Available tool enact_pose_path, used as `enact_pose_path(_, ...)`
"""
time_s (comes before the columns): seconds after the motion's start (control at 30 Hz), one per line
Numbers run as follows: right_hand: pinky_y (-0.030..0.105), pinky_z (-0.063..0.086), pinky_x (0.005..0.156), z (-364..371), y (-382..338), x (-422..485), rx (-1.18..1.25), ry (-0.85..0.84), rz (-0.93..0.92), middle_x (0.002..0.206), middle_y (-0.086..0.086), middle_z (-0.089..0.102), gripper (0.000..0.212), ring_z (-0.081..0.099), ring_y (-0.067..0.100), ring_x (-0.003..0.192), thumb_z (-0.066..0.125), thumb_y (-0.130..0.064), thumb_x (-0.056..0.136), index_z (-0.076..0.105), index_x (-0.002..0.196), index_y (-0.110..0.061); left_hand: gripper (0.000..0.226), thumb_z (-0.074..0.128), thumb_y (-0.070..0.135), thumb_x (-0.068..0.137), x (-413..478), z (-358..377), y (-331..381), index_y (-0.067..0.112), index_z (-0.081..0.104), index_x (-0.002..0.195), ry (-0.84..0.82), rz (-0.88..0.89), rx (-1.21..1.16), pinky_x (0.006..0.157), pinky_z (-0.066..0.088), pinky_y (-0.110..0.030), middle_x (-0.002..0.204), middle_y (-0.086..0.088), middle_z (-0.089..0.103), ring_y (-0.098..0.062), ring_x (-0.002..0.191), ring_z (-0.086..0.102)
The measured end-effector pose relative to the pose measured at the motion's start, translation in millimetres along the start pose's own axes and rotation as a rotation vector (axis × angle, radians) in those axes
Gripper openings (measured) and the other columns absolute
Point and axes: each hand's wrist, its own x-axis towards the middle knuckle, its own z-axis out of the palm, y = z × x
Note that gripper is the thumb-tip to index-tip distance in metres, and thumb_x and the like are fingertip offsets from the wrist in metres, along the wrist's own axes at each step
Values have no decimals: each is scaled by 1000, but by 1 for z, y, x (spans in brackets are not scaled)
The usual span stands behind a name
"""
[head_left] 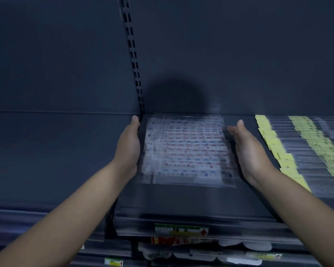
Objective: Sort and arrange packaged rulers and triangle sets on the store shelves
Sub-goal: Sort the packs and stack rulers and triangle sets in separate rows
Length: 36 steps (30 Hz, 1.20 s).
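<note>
A flat batch of clear-packaged rulers [185,149] with red and blue printed marks lies on the dark shelf [181,201], blurred by motion. My left hand [128,147] lies with straight fingers along the batch's left edge. My right hand [249,151] is held edge-on, fingers straight, close beside the right edge; whether it touches is unclear. To the right lies a row of overlapping ruler packs with yellow-green header cards [305,149].
A slotted upright [133,60] rises behind my left hand, dividing the dark back panels. The shelf's front lip carries a green and white price label [181,229]. Lower shelves below hold red-printed packs [174,241] and pale rounded items [245,245].
</note>
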Motion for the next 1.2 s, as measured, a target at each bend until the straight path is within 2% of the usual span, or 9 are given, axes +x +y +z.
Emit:
enact_pose_path(0.1, 44, 45, 101, 1, 4, -6, 16, -11, -13, 120, 2, 65, 57, 62, 17, 110, 31, -55, 97, 56, 124, -12, 65, 31, 59, 96, -4, -12, -9, 21, 31, 148, 16, 14, 20, 82, 32, -8, 145, 13, 38, 4, 110, 41)
enact_pose_path(0.17, 42, 44, 101, 4, 6, -9, -1, 18, -17, 122, 1, 64, 57, 61, 16, 112, 30, -57, 96, 55, 124, -14, 63, 30, 58, 97, -7, -12, -14, 21, 30, 149, 36, 33, 19, 95, 26, -15, 151, 12, 32, 2, 118, 34)
enact_pose_path(0.43, 11, 45, 65, 3, 7, -9, -9, 52, -43, 82, -24, 67, 42, 60, -17, 73, 24, -55, 98, 56, 97, -28, 41, 31, 53, 99, -12, 6, -13, 26, 52, 121, -17, 27, -33, 50, 43, -2, 81, 34, 61, 22, 62, 56)
enact_pose_path(0.57, 11, 32, 78, -2, 6, 3, 2, 104, -63, 105, -22, 51, 48, 47, -18, 83, 25, -58, 96, 50, 122, -26, 72, 32, 65, 93, 8, -5, -6, 19, 30, 148, -59, -9, 5, 68, 36, -4, 148, 10, 38, 7, 114, 46)
enact_pose_path(0.73, 10, 27, 87, 8, -11, 24, 73, 52, -20, 144, -9, 41, 70, 43, -5, 115, 22, -62, 95, 32, 146, -16, 79, 27, 67, 92, 38, 5, 7, 13, 23, 150, -109, -7, -26, 96, 25, -20, 157, 1, 24, -13, 141, 26)
enact_pose_path(0.87, 21, 25, 94, 16, -20, 40, 118, 48, -21, 153, 1, 31, 76, 31, 12, 138, 22, -64, 93, 26, 148, -11, 82, 26, 70, 91, 58, 21, 13, 14, 25, 149, -125, -40, -47, 96, 32, -28, 155, 0, 27, -14, 134, 36)
enact_pose_path(0.97, 18, 34, 89, 16, -20, 48, 117, 19, -23, 147, 3, 40, 79, 44, 12, 124, 27, -66, 92, 34, 143, -7, 78, 31, 67, 91, 66, 24, 9, 12, 32, 147, -116, -22, -29, 73, 43, -15, 148, 1, 39, -2, 98, 52)
enact_pose_path(1.03, 18, 39, 90, 10, -18, 54, 118, 14, -35, 143, 4, 44, 79, 46, 14, 122, 29, -67, 90, 39, 140, -6, 77, 35, 65, 92, 72, 21, 7, 10, 32, 146, -106, -11, -64, 63, 44, -12, 147, 1, 41, -2, 99, 51)
enact_pose_path(1.2, 27, 31, 107, 3, -14, 69, 61, 70, -66, 142, 7, 45, 77, 43, 15, 128, 32, -66, 91, 44, 137, -5, 69, 38, 66, 90, 75, 21, 9, 21, 40, 143, -127, 100, 125, 74, 49, -8, 123, 20, 49, 9, 94, 57)
